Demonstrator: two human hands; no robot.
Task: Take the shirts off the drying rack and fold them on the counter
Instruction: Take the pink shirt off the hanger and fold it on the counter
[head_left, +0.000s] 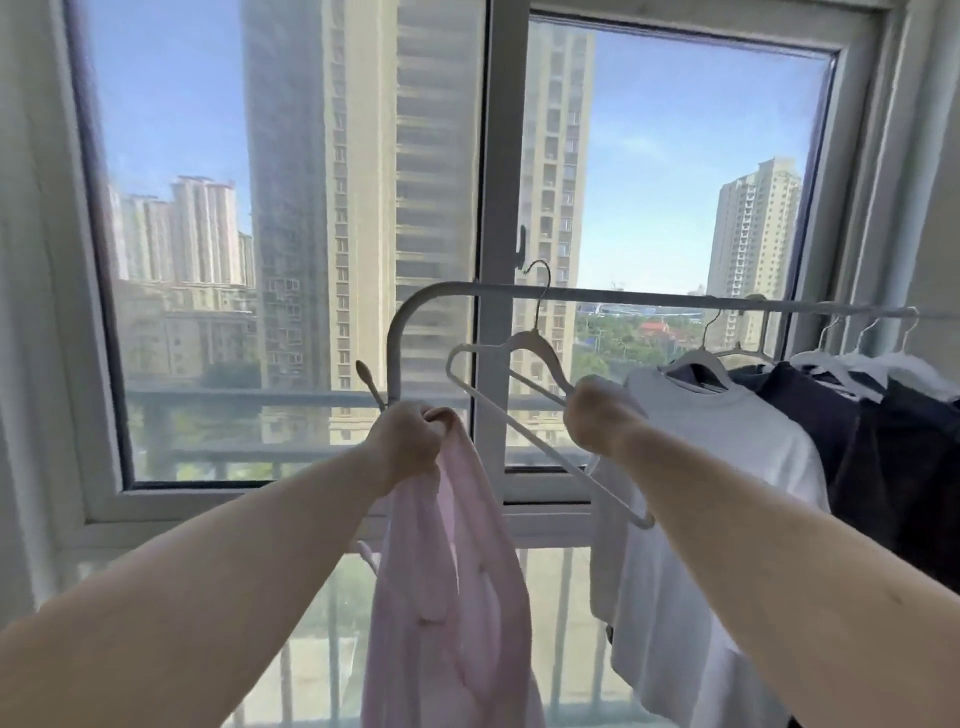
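Note:
A white drying rack (613, 297) runs across the window from the middle to the right edge. My left hand (408, 441) grips a pale pink shirt (447, 597), which hangs down free of any hanger. My right hand (597, 415) holds an empty white hanger (498, 384), tilted, with its hook above the rail. To the right a white shirt (717, 467) hangs on a hanger, then several dark garments (883, 441) on more hangers.
A large window with a white frame (493, 208) stands right behind the rack, and a sill (260, 519) runs below it. A balcony railing shows through the lower glass. The counter is out of view.

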